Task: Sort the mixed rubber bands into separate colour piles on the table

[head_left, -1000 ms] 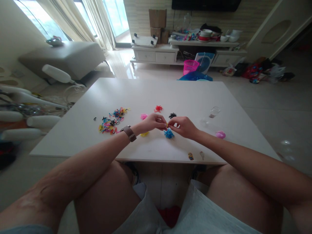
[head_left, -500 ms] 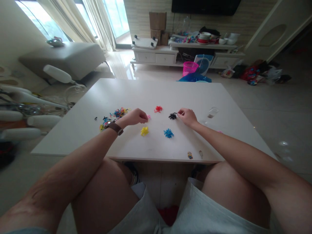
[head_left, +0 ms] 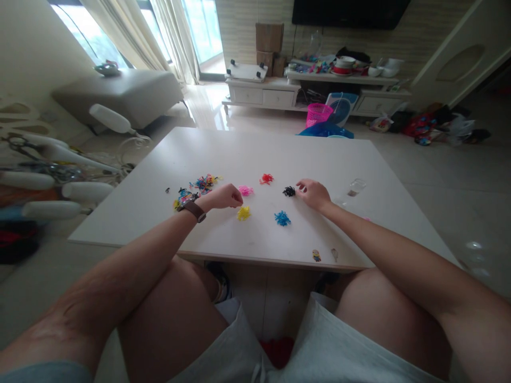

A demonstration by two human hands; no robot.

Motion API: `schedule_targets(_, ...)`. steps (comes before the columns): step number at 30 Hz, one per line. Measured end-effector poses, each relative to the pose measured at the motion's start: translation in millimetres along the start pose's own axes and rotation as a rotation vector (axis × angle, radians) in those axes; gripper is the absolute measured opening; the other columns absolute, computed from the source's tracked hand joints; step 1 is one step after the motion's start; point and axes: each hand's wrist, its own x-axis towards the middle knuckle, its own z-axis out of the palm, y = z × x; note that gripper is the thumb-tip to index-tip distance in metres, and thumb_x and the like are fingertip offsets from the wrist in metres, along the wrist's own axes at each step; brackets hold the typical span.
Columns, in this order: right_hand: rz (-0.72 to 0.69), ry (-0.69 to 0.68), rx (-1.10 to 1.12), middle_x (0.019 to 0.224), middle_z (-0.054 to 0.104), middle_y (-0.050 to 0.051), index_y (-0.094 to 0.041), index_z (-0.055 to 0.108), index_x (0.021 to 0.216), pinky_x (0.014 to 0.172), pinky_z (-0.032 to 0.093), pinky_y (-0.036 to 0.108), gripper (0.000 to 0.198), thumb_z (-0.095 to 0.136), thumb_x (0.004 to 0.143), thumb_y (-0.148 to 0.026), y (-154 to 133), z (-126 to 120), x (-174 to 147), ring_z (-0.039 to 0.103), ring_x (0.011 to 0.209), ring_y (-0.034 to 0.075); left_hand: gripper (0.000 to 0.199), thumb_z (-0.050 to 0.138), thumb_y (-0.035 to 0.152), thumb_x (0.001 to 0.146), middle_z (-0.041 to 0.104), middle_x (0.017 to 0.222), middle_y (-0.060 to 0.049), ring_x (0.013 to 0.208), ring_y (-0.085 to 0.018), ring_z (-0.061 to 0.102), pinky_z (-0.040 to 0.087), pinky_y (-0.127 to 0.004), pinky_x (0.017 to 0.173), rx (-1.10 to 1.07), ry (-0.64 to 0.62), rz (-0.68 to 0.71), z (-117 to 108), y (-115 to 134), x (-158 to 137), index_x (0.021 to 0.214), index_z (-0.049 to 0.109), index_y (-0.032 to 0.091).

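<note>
Just above the yellow pile of small curly plastic pieces (head_left: 243, 213) is my left hand (head_left: 224, 197), its fingers curled together; anything pinched in them is hidden. A pink pile (head_left: 245, 190) lies just beyond that hand. My right hand (head_left: 313, 193) rests at the right side of the black pile (head_left: 289, 191), fingers apart with nothing seen between them. A red pile (head_left: 266, 178) sits farther back, a blue pile (head_left: 282, 218) nearer to me. Mixed-colour pieces (head_left: 203, 183) lie in a heap beyond my left wrist, and another mixed heap (head_left: 184, 198) is partly hidden behind that wrist.
On the white table (head_left: 275, 151) a clear jar (head_left: 356, 186) lies at the right. A small cartoon figure (head_left: 316, 255) and a pale flat piece (head_left: 334, 255) are near the front edge. White-padded metal chairs (head_left: 109, 118) stand left; a pink basket (head_left: 318, 114) is beyond the table.
My left hand has moved from the pink pile toward the yellow one. My right hand's fingers have parted from their pinch on a black piece. The view has shifted slightly.
</note>
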Motion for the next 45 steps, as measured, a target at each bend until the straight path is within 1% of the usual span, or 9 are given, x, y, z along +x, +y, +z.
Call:
schedule_targets(8, -0.117, 0.036, -0.029, 0.103, 0.072, 0.005, -0.022, 0.069, 0.101, 0.072, 0.045, 0.030, 0.017, 0.058, 0.089, -0.025, 0.6, -0.5, -6.5, 0.064, 0.086, 0.020, 0.021, 0.066, 0.028, 0.072, 0.072, 0.066, -0.006, 0.066, -0.018, 0.067, 0.048, -0.024, 0.059, -0.027, 0.010, -0.005, -6.1, -15.2, -0.3, 0.079, 0.078, 0.013)
schedule_targets(14, -0.140, 0.023, -0.033, 0.104, 0.070, 0.006, -0.021, 0.069, 0.100, 0.075, 0.047, 0.031, 0.017, 0.057, 0.088, -0.023, 2.8, 0.0, -9.7, 0.065, 0.089, 0.021, 0.036, 0.067, 0.035, 0.074, 0.077, 0.088, -0.008, 0.076, -0.019, 0.069, 0.050, -0.025, 0.066, -0.022, 0.035, -0.004, -4.6, -20.9, 1.9, 0.101, 0.079, 0.013)
schedule_targets(17, -0.135, 0.007, -0.042, 0.104, 0.070, 0.007, -0.021, 0.069, 0.100, 0.075, 0.047, 0.031, 0.017, 0.058, 0.088, -0.023, 5.0, -0.7, -12.5, 0.065, 0.090, 0.021, 0.034, 0.068, 0.036, 0.073, 0.077, 0.092, -0.008, 0.081, -0.019, 0.068, 0.050, -0.026, 0.072, -0.004, 0.030, 0.044, -0.8, -21.3, 4.9, 0.096, 0.079, 0.014)
schedule_targets(20, -0.128, 0.001, -0.046, 0.102, 0.070, 0.006, -0.021, 0.069, 0.099, 0.075, 0.047, 0.031, 0.017, 0.058, 0.087, -0.022, 7.5, -2.0, -13.7, 0.065, 0.089, 0.021, 0.034, 0.069, 0.036, 0.072, 0.076, 0.085, -0.007, 0.076, -0.018, 0.066, 0.048, -0.026, 0.068, -0.007, 0.025, 0.060, -0.2, -21.6, 7.6, 0.095, 0.079, 0.014)
schedule_targets(24, -0.121, -0.001, -0.046, 0.101, 0.070, 0.006, -0.021, 0.069, 0.098, 0.075, 0.046, 0.031, 0.016, 0.058, 0.086, -0.022, 8.2, -3.0, -13.2, 0.065, 0.088, 0.020, 0.029, 0.067, 0.033, 0.073, 0.073, 0.076, -0.006, 0.068, -0.016, 0.063, 0.046, -0.025, 0.061, 0.014, 0.068, 0.033, -4.0, -20.6, 8.5, 0.092, 0.077, 0.013)
schedule_targets(27, -0.123, -0.007, -0.054, 0.101, 0.069, 0.006, -0.021, 0.069, 0.097, 0.074, 0.046, 0.030, 0.016, 0.058, 0.086, -0.023, 7.5, -2.9, -13.3, 0.065, 0.088, 0.020, 0.029, 0.068, 0.032, 0.072, 0.075, 0.082, -0.007, 0.071, -0.017, 0.065, 0.047, -0.024, 0.062, 0.014, 0.109, -0.008, -3.6, -20.3, 8.7, 0.093, 0.076, 0.013)
schedule_targets(34, -0.123, -0.042, -0.065, 0.101, 0.069, 0.006, -0.021, 0.070, 0.095, 0.072, 0.045, 0.029, 0.015, 0.058, 0.087, -0.024, 6.0, -4.3, -14.2, 0.065, 0.086, 0.019, 0.031, 0.070, 0.031, 0.068, 0.077, 0.094, -0.008, 0.083, -0.020, 0.069, 0.051, -0.027, 0.074, -0.062, 0.067, 0.041, 4.6, -18.1, 8.4, 0.095, 0.074, 0.015)
schedule_targets(41, -0.123, -0.078, -0.072, 0.102, 0.069, 0.006, -0.021, 0.071, 0.095, 0.071, 0.045, 0.029, 0.016, 0.058, 0.087, -0.024, 5.3, -4.9, -14.9, 0.064, 0.086, 0.019, 0.038, 0.073, 0.038, 0.069, 0.077, 0.089, -0.008, 0.076, -0.019, 0.068, 0.048, -0.025, 0.064, -0.119, -0.001, 0.020, 5.5, -19.4, 9.2, 0.099, 0.074, 0.015)
schedule_targets(45, -0.123, -0.085, -0.071, 0.101, 0.068, 0.006, -0.021, 0.071, 0.094, 0.071, 0.045, 0.028, 0.016, 0.057, 0.087, -0.024, 5.1, -5.9, -15.0, 0.064, 0.085, 0.019, 0.039, 0.073, 0.037, 0.069, 0.077, 0.087, -0.009, 0.076, -0.020, 0.070, 0.051, -0.026, 0.066, -0.157, -0.036, 0.025, 2.2, -24.9, 12.1, 0.101, 0.074, 0.015)
